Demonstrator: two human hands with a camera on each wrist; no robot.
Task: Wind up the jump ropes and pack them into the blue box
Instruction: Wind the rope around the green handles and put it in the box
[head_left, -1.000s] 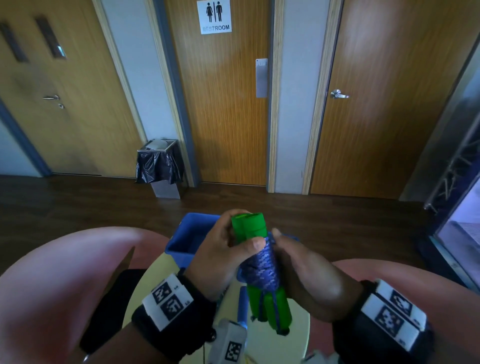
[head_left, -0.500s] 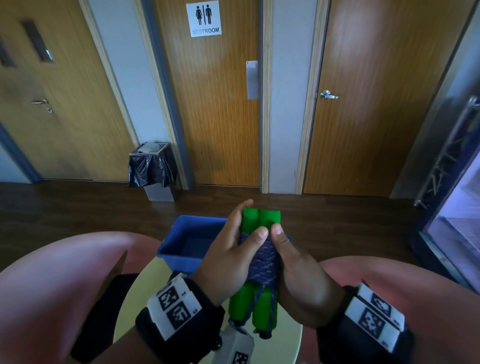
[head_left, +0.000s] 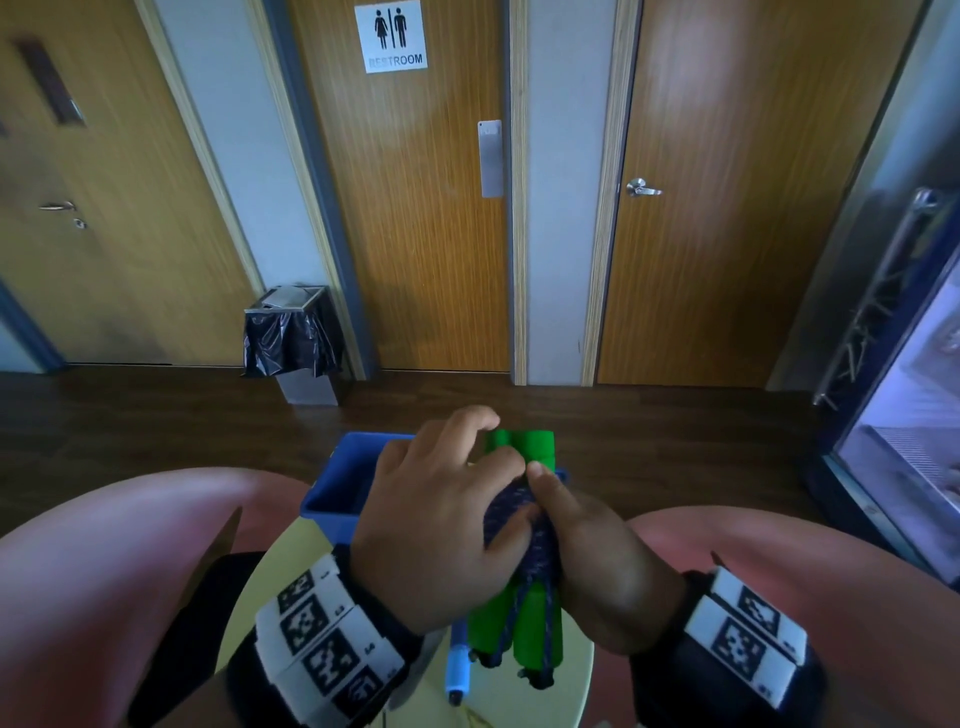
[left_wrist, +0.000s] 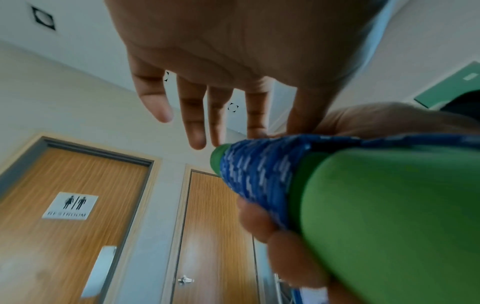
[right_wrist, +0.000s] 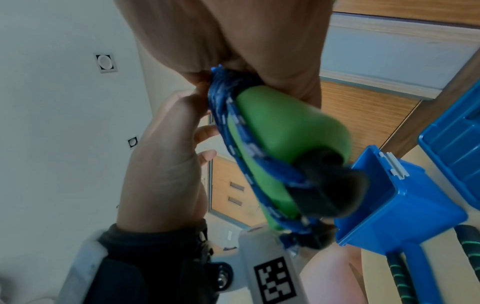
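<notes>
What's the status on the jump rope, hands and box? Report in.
Right hand grips the wound jump rope. Left hand open, fingers resting on it. Blue box open behind, rope not yet in. Nothing blocking.

Round yellow table (head_left: 574, 675), blue box (head_left: 337, 493), blue pen (head_left: 457, 667)

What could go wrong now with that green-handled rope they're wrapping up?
The blue cord may loosen: the left hand has straight fingers in the left wrist view, so mostly the right hand grips the bundle, and cord ends dangle below the green handles. Also, the blue box sits near the far edge of the small table; a careless drop might nudge it off.
</notes>
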